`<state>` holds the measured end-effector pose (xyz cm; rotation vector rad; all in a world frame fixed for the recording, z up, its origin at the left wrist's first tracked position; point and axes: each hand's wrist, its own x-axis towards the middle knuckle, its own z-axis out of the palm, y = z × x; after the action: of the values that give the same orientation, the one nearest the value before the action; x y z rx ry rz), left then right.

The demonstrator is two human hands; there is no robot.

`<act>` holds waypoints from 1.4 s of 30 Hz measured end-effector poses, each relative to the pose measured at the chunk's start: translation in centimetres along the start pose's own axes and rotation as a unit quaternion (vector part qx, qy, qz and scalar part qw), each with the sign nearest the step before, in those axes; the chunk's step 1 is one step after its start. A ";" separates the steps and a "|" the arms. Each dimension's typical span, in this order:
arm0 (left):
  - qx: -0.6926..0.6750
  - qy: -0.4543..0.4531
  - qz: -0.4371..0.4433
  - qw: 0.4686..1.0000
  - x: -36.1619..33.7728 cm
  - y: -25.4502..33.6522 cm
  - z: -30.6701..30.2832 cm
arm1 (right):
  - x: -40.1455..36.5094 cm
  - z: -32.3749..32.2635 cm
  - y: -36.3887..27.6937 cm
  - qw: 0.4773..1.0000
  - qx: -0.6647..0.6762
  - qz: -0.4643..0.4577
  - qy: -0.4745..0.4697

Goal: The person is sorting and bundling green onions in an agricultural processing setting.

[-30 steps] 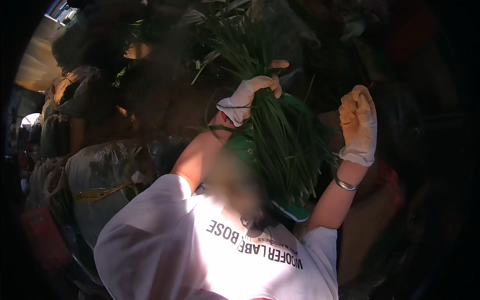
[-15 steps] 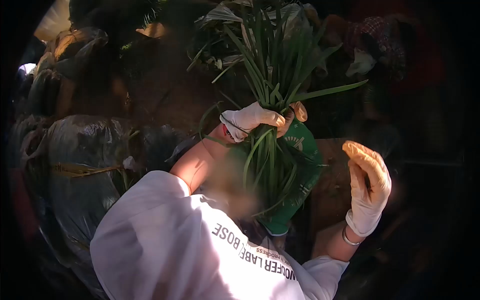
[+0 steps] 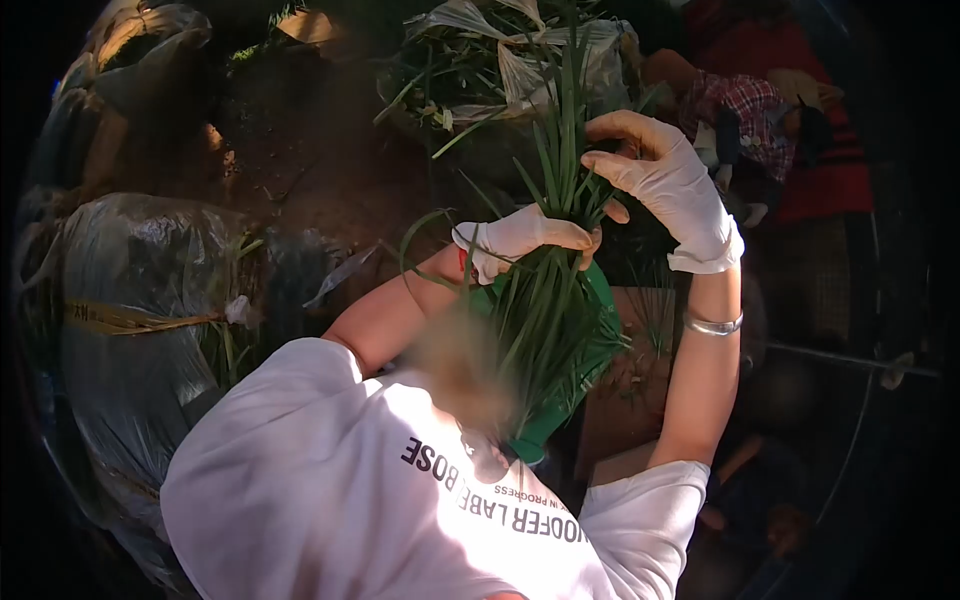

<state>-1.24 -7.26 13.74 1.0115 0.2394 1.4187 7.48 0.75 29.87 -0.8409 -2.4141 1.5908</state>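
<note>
A bunch of long, flat green leaves (image 3: 548,300) stands in front of my chest, its tips spreading upward and its lower part hanging over a green apron (image 3: 588,385). My left hand (image 3: 525,238), in a white glove, is closed around the middle of the bunch. Also gloved, my right hand (image 3: 665,185) is raised at the right side of the upper leaves. Its thumb and forefinger are curved and apart, with the fingertips right at the leaves. The lower fingers are partly hidden behind the hand.
On the left stands a large bundle wrapped in clear plastic (image 3: 140,290) with yellow tape (image 3: 130,318). A plastic bag of greens (image 3: 520,60) lies ahead. At the upper right is another person in a plaid shirt (image 3: 740,110). A brown board (image 3: 640,380) shows beside the apron.
My right hand has moved up and inward from the lower right to the upper leaves. My left hand still grips the bunch, and the view has shifted slightly.
</note>
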 end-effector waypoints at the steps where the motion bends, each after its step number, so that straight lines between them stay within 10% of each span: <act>1: 0.031 -0.012 -0.004 0.999 0.1 0.0 -0.3 | 0.0 0.1 0.1 1.000 -0.010 0.008 0.016; 6: -0.125 -0.018 -0.061 0.990 -0.5 -0.8 -0.8 | 0.6 1.4 1.3 0.990 -0.076 -0.101 0.058; 9: -0.240 0.067 -0.058 0.967 -0.7 -0.7 0.6 | 0.4 0.8 2.0 0.998 -0.036 0.005 0.054; 14: -0.225 0.074 -0.078 0.968 -0.5 -1.8 -0.1 | 0.4 1.2 2.4 0.997 -0.026 0.031 0.060; 21: -0.163 0.008 -0.033 0.986 -1.0 -1.0 -1.1 | -0.4 -5.2 0.6 0.944 0.145 -0.156 0.251; 25: -0.158 0.059 -0.048 0.985 -1.3 -1.5 -1.6 | -7.2 -12.5 -3.0 0.750 0.147 -0.306 0.568; 28: -0.132 0.054 -0.034 0.989 -1.6 -0.3 -1.0 | -19.0 -23.2 0.7 0.616 0.163 -0.427 0.642; 30: -0.078 0.049 -0.018 0.996 -1.6 -0.4 -1.5 | -20.5 -19.0 1.5 0.492 0.166 -0.467 0.716; 37: -0.162 0.067 -0.010 0.984 -1.7 -2.6 -2.8 | -14.0 -8.0 13.4 0.567 0.233 -0.219 0.759; 40: -0.192 0.076 0.001 0.979 -2.1 -2.9 -2.5 | -9.9 -5.2 19.9 0.649 0.395 -0.174 0.626; 42: -0.219 0.087 -0.004 0.972 -2.6 -2.8 -2.3 | -7.8 -2.7 22.0 0.793 0.424 -0.097 0.428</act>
<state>-1.35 -8.14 9.33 0.5260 0.0509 1.4713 23.37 5.26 13.20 -0.8025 -0.9650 1.4857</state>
